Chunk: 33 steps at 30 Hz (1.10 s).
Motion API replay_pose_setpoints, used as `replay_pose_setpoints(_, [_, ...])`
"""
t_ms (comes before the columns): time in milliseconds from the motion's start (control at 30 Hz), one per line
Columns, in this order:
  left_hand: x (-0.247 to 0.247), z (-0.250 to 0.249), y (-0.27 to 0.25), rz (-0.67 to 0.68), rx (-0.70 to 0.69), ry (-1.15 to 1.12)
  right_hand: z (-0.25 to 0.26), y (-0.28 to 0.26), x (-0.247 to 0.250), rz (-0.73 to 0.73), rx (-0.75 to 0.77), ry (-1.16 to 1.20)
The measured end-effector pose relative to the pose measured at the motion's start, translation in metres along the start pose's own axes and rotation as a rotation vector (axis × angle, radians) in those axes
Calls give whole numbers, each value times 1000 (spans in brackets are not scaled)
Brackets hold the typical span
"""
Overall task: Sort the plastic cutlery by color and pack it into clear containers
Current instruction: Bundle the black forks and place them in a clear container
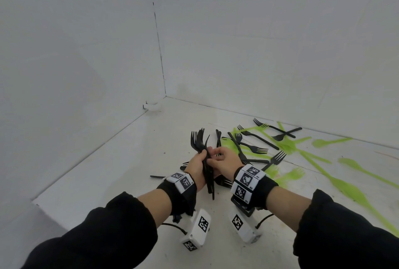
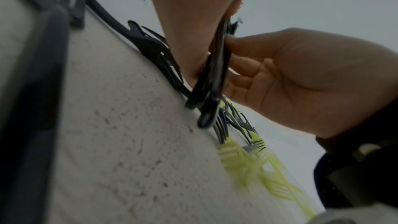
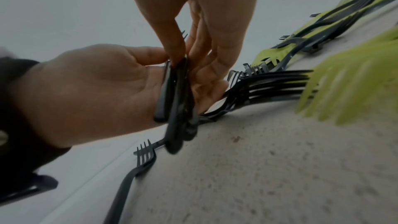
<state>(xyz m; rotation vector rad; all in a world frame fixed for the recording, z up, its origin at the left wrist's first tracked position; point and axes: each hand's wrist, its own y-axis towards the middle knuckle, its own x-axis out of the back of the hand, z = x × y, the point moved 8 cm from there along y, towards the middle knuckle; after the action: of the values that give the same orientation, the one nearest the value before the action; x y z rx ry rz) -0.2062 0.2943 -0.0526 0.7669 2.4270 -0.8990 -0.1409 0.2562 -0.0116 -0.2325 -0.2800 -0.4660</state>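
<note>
Held bundle: a stack of black plastic forks [image 1: 204, 156] stood nearly upright, tines up, just above the white tabletop [image 1: 121, 160].
Left hand: the left hand [image 1: 195, 166] had its fingers and thumb curled round the bundle's handles, carrying its weight.
Right hand: the right hand [image 1: 224, 158] pinched the same handles from the other side, thumb and fingertips closed on them, seemingly squaring the stack.
Loose black forks: more black plastic forks [image 1: 257, 141] lay scattered to the right of the bundle, some crossing the green pieces; one lay flat just left of it.
Green cutlery: translucent lime-green plastic forks and spoons [image 1: 323, 154] lay spread further right of the bundle, unsorted.
Containers: no clear container showed in any view.
Step in hand: probably gathering black forks into one aligned stack.
Doing it well: nest the tines the same way, tap the handle ends level on the tabletop, keep the left grip firm while the right adds pieces, and lift black forks off the green without dragging them.
</note>
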Motion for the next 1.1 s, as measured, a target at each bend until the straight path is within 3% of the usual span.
replay_pose_setpoints(267, [-1, 6, -2, 47, 29, 80, 2, -4, 12, -145, 38, 60])
replay_pose_setpoints(533, [7, 7, -2, -37, 23, 14, 0, -1, 8, -98, 37, 14])
replay_pose_setpoints(700, [1, 3, -2, 6, -23, -20, -9, 6, 6, -110, 7, 71])
replay_pose_setpoints(800, [-2, 6, -3, 14, -12, -9, -7, 6, 5, -99, 25, -22])
replay_pose_setpoints(933, [12, -9, 1, -107, -177, 86, 5, 7, -5, 21, 129, -142])
replay_pose_setpoints(1033, [25, -30, -2, -192, -241, 72, 15, 11, 9, -44, 177, -500])
replay_pose_setpoints(1100, [35, -41, -5, -244, -247, 58, 7, 12, 1, 159, 132, -799])
